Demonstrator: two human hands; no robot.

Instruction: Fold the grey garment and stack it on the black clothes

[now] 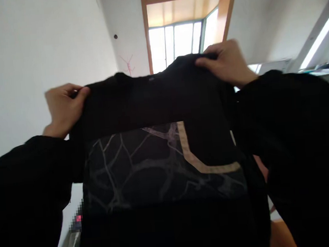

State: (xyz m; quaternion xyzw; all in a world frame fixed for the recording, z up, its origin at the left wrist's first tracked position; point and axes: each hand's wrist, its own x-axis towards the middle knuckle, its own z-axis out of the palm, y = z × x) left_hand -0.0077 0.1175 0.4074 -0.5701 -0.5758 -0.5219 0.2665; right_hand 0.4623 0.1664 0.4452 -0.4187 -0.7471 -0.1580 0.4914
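A black shirt (151,105) hangs spread out in front of me, held up by its shoulders. Across its chest runs a dark panel with a branch-like pattern, edged at the right by a tan strip. My left hand (63,105) pinches the shoulder on the left side, thumb toward me. At the other shoulder, my right hand (226,62) grips the cloth between thumb and fingers. The neckline lies between the two hands, and the lower part of the shirt runs out of view at the bottom.
Behind the shirt is a wood-framed opening (147,36) with windows beyond it. A pink branching stand (128,65) shows by the white wall (45,41). Toward the right edge, a counter (327,71) carries small items. Something orange-brown (280,236) shows low on the right.
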